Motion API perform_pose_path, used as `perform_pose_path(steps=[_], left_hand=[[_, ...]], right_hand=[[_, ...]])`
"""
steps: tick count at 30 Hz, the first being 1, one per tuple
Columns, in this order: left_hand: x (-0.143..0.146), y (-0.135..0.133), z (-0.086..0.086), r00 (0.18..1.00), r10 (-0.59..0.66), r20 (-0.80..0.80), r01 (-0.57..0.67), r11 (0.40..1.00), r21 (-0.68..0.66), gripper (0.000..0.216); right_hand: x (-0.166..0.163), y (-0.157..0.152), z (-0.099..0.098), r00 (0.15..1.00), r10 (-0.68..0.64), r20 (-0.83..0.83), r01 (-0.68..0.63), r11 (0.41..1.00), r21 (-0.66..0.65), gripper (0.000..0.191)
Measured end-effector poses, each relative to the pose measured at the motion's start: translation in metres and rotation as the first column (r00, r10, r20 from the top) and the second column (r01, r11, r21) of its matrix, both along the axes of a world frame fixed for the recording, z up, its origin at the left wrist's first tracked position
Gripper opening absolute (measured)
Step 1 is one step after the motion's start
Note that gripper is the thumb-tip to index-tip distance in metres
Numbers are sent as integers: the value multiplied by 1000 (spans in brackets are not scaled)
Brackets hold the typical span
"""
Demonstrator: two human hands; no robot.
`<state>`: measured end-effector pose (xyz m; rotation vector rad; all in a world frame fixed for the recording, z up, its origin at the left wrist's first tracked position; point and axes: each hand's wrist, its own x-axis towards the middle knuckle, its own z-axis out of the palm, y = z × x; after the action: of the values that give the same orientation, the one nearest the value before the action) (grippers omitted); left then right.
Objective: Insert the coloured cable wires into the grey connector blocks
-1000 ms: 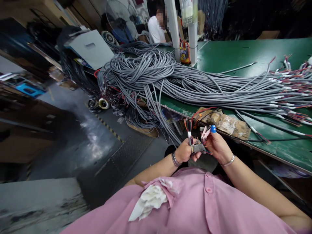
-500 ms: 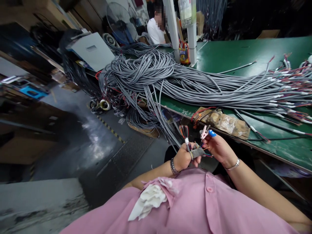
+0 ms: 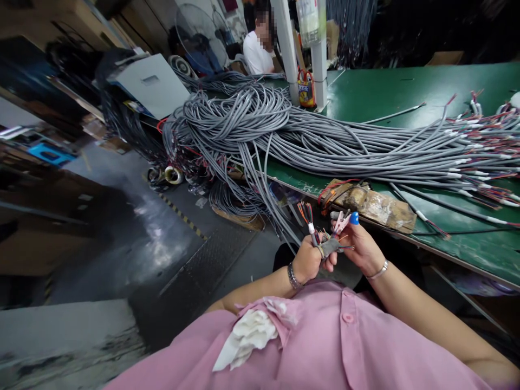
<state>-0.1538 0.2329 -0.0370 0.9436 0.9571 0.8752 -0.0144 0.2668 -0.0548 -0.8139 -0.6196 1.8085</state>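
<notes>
My left hand (image 3: 307, 262) is closed around a grey cable (image 3: 312, 232), whose stripped end fans out upward in thin coloured wires (image 3: 306, 213). A grey wrapped piece (image 3: 330, 247), with thin wires at its edge, sits at the fingers of the same hand. Close beside it on the right, my right hand (image 3: 364, 249) pinches a small pale pink clip-like tool (image 3: 341, 222) between thumb and fingers. Its jaws point toward the wires. A blue cover (image 3: 354, 218) is on a fingertip of that hand. What lies under the left fingers is hidden.
A thick bundle of grey cables (image 3: 325, 138) lies along the green table (image 3: 374, 89), bared ends at the right. A taped cardboard-like block (image 3: 377, 208) rests at the table's near edge. Posts (image 3: 319, 70) stand behind the bundle. Beyond them sits a person (image 3: 258, 51).
My right hand has moved slightly left, and the pink tool is now tilted closer to the wires at my left hand. The left hand still grips the cable.
</notes>
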Motion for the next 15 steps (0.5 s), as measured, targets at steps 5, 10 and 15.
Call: perform_pose_path(steps=[5, 10, 15], left_hand=[[1, 1, -3, 1000, -9, -6, 9, 1000, 9, 41], [1, 1, -6, 1000, -14, -24, 14, 1000, -17, 42], [-1, -4, -6, 1000, 13, 3, -13, 1000, -19, 41]], right_hand=[[-1, 1, 0, 999, -46, -25, 45, 999, -27, 48], [-1, 0, -1, 999, -38, -26, 38, 999, -24, 50], [0, -2, -1, 998, -33, -48, 32, 999, -28, 51]])
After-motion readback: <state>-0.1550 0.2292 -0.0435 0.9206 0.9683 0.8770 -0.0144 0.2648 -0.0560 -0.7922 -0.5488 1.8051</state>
